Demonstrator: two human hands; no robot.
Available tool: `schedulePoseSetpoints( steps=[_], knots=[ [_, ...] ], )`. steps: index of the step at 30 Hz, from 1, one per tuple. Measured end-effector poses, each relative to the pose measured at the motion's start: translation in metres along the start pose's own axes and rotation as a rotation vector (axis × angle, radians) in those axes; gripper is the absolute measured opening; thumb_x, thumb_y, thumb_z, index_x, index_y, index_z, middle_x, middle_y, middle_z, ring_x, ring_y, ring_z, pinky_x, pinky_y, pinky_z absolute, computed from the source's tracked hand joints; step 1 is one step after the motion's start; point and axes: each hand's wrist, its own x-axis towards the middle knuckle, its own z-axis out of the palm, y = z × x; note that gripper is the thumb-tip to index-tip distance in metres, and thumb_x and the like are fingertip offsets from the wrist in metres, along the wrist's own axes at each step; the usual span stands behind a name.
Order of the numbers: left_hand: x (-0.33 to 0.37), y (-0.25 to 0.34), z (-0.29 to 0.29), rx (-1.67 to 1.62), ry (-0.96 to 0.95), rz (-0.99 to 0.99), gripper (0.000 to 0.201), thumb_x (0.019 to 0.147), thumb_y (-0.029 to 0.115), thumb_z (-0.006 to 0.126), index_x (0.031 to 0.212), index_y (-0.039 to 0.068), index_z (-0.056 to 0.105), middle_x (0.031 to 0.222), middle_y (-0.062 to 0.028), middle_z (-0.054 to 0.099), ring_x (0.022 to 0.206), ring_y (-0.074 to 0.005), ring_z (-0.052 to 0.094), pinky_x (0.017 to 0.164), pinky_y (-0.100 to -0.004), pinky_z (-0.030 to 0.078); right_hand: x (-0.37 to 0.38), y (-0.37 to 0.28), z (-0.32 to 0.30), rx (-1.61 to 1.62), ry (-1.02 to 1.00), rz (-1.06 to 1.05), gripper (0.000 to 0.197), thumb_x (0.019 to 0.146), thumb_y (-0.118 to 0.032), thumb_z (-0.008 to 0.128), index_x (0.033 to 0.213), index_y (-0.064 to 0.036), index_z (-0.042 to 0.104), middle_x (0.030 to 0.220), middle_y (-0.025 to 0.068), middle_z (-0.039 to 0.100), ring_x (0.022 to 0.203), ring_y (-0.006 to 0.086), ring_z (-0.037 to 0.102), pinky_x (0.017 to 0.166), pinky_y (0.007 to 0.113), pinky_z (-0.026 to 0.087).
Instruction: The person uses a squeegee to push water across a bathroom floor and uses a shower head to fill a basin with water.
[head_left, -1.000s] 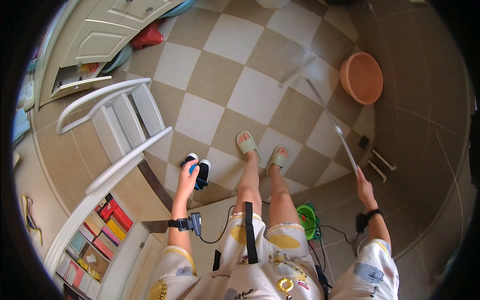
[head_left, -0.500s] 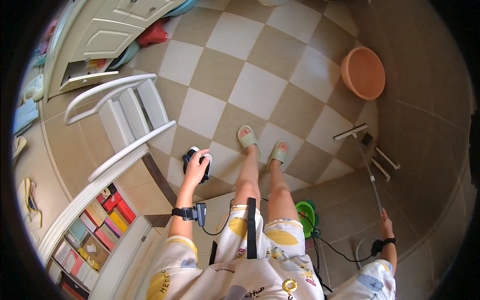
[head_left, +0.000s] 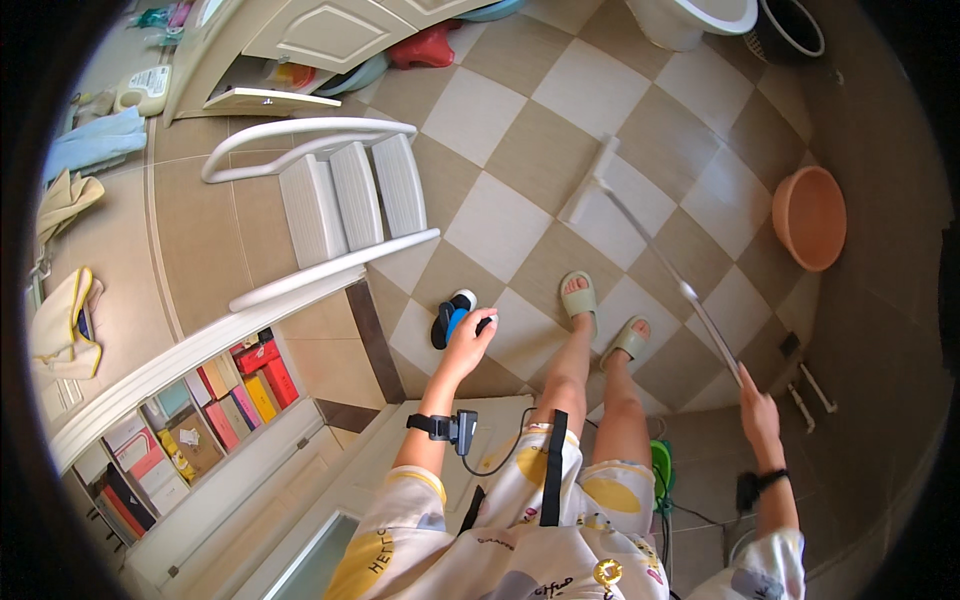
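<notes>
My right hand (head_left: 759, 415) is closed around the upper end of a long-handled floor squeegee (head_left: 640, 236). Its pale pole runs up and to the left, and the wide white head (head_left: 592, 180) lies on the checkered tiles ahead of my feet, somewhat blurred. At the left, my left hand (head_left: 466, 348) hangs in the air with nothing visible in it, fingers loosely curled and thumb apart. Behind that hand, on the floor, are dark shoes (head_left: 441, 326) with white and blue parts, partly hidden by it. My feet are in pale green slippers (head_left: 578, 294).
A white step stool (head_left: 318, 205) with curved rails stands at the left, near a cabinet (head_left: 330, 45) with an open drawer (head_left: 272, 98). An orange basin (head_left: 810, 220) sits by the right wall. Beyond are a toilet (head_left: 690, 22) and a dark bin (head_left: 785, 35). Cables hang beside my right leg.
My right hand has risen and moved slightly left, and the squeegee head has swung from near the right wall to the floor in front of me. The view has shifted.
</notes>
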Motion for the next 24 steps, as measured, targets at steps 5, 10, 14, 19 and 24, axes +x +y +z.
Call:
schedulePoseSetpoints(
  steps=[5,10,14,19,24],
  knots=[
    [-0.002,-0.024,-0.023,-0.031,0.060,-0.058,0.029,0.087,0.020,0.054,0.109,0.001,0.055,0.109,-0.0157,0.058,0.104,-0.0271,0.054,0.090,-0.0321,0.040,0.157,-0.134,0.066,-0.052,-0.102,-0.128,0.044,0.093,-0.029,0.035,0.136,-0.0331,0.029,0.077,0.0222,0.061,0.075,0.0385,0.059,0.069,0.048,0.046],
    [-0.009,-0.040,-0.047,-0.039,0.064,-0.132,0.031,0.089,0.022,0.052,0.114,0.004,0.053,0.115,-0.0108,0.056,0.106,-0.0213,0.052,0.089,-0.0317,0.041,0.247,-0.272,0.099,-0.091,-0.150,-0.199,0.050,0.090,-0.017,0.036,0.137,-0.0319,0.028,0.090,0.0176,0.063,0.086,0.0336,0.061,0.075,0.044,0.050],
    [-0.013,-0.050,-0.050,-0.030,0.089,-0.185,0.030,0.088,0.021,0.053,0.112,0.003,0.054,0.112,-0.0133,0.057,0.105,-0.0233,0.054,0.089,-0.0314,0.040,0.266,-0.324,0.115,-0.099,-0.118,-0.219,0.044,0.093,-0.023,0.035,0.136,-0.0299,0.031,0.090,0.0169,0.063,0.084,0.0353,0.061,0.073,0.044,0.049],
    [-0.013,-0.052,-0.044,-0.038,0.090,-0.176,0.031,0.089,0.022,0.052,0.113,0.003,0.054,0.113,-0.0130,0.057,0.105,-0.0237,0.053,0.089,-0.0314,0.040,0.246,-0.244,0.115,-0.128,-0.091,-0.176,0.050,0.090,-0.016,0.038,0.135,-0.0359,0.031,0.089,0.0171,0.062,0.084,0.0322,0.062,0.070,0.042,0.051],
    [-0.009,-0.050,-0.042,-0.057,0.090,-0.156,0.030,0.088,0.021,0.053,0.111,0.002,0.054,0.112,-0.0157,0.056,0.106,-0.0271,0.053,0.090,-0.0337,0.040,0.086,-0.065,0.070,-0.117,-0.100,0.034,0.050,0.092,-0.016,0.039,0.137,-0.0359,0.029,0.070,0.0202,0.056,0.066,0.0358,0.055,0.060,0.045,0.045]
  ],
)
